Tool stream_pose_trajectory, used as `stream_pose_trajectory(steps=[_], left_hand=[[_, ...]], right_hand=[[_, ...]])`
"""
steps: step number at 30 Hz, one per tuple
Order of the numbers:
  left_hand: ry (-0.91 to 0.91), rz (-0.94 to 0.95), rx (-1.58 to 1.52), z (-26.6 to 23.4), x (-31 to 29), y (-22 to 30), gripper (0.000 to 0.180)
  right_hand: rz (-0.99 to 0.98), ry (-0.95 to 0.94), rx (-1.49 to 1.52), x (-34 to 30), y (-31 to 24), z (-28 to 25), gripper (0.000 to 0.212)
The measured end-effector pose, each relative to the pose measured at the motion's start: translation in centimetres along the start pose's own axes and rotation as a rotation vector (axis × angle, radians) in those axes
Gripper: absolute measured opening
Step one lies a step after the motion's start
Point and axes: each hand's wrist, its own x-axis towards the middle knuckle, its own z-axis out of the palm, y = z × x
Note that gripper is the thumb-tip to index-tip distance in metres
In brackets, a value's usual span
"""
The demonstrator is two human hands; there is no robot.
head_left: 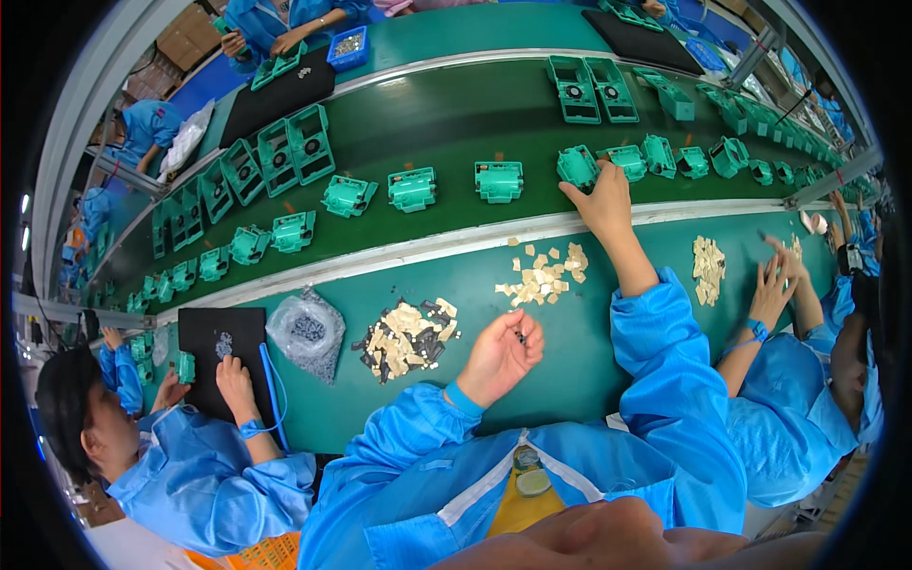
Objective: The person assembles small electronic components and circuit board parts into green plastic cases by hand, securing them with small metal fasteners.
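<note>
My right hand (608, 204) reaches out over the conveyor and grips a small green plastic housing (576, 165), its thumb and fingers around the near side. Closer to my body, my left hand (499, 353) is held palm up above the bench. Its fingers curl around small black parts (520, 335), too small to name further. A scattered pile of cream-coloured flat pieces (540, 282) lies between my hands and the conveyor. To the left of my left hand is a mixed heap of cream and black pieces (407, 338).
Green housings (412, 190) stand in a row along the conveyor belt (446, 123), with larger green shells (309, 144) behind. A clear bag of grey parts (307, 332) sits left, beside a black mat (214, 332). Co-workers sit close on both sides. Another cream pile (708, 270) lies right.
</note>
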Motion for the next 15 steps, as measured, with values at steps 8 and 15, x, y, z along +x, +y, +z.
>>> stream_pose_trajectory(steps=[8,15], left_hand=[[0.150,0.084,-0.060,-0.1,0.3,-0.1,0.025],[0.083,0.041,-0.117,0.2,0.1,0.1,0.038]], right_hand=[[-0.238,-0.421,0.301,1.7,1.3,-3.6,0.063],[-0.255,-0.581,0.313,3.5,1.1,-4.8,0.067]])
